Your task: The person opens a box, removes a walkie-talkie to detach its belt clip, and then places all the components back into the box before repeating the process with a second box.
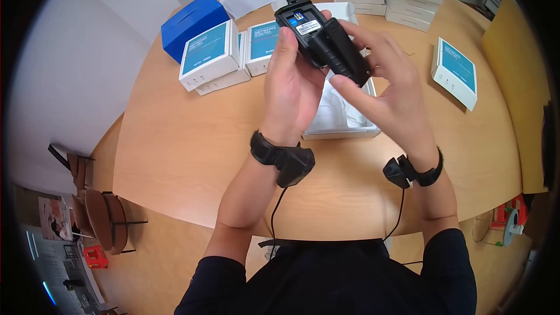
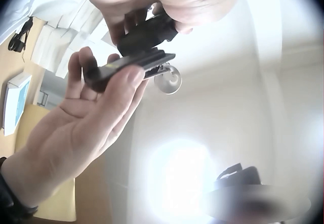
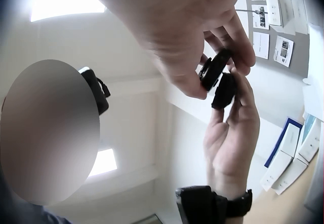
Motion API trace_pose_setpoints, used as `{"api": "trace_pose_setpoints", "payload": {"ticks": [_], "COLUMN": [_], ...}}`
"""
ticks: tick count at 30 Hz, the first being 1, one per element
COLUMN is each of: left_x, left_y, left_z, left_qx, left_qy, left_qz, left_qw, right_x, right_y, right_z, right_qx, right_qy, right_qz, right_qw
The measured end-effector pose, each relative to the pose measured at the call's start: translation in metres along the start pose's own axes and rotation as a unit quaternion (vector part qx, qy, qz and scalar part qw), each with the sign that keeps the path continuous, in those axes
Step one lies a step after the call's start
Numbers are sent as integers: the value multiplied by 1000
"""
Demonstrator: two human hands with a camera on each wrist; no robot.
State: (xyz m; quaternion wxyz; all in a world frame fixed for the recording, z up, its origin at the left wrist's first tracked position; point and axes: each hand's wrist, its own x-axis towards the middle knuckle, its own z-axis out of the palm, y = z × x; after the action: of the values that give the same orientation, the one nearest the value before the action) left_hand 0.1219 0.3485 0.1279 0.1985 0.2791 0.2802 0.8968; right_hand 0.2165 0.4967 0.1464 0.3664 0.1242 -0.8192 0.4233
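Over one box | left hand gripping one device | right hand pinching one cover (black)

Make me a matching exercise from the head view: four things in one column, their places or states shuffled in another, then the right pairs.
Things
1. Blue box
2. White tray-like box
3. Lone teal-topped box
4. Labelled black device

Places or states
A. Held up in the left hand
B. Behind stacked boxes on the left
C. Standing open on the table
D. At the right, apart from other boxes

Pairs: 1-B, 2-C, 3-D, 4-A
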Motion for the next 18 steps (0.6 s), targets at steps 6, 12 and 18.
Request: {"api": "trace_pose_setpoints", "payload": {"ticks": [6,12,18], "left_x": [-7,-3,0], "left_y": [-6,-16,-11], "left_z": [10,7,2], "left_qx": [43,177,225], "left_qy": [-25,-14,-15], "left_qz": [36,92,100], "left_qw": [998,980,969], "right_x": [-7,-14,-13], "right_y": [0,2,4], "right_z": [16,22,23], "right_qx": [-56,-108,-111], "right_qy": [7,-4,-23], "right_qz": [-19,-1,-18], "right_qw": [998,994,993]}}
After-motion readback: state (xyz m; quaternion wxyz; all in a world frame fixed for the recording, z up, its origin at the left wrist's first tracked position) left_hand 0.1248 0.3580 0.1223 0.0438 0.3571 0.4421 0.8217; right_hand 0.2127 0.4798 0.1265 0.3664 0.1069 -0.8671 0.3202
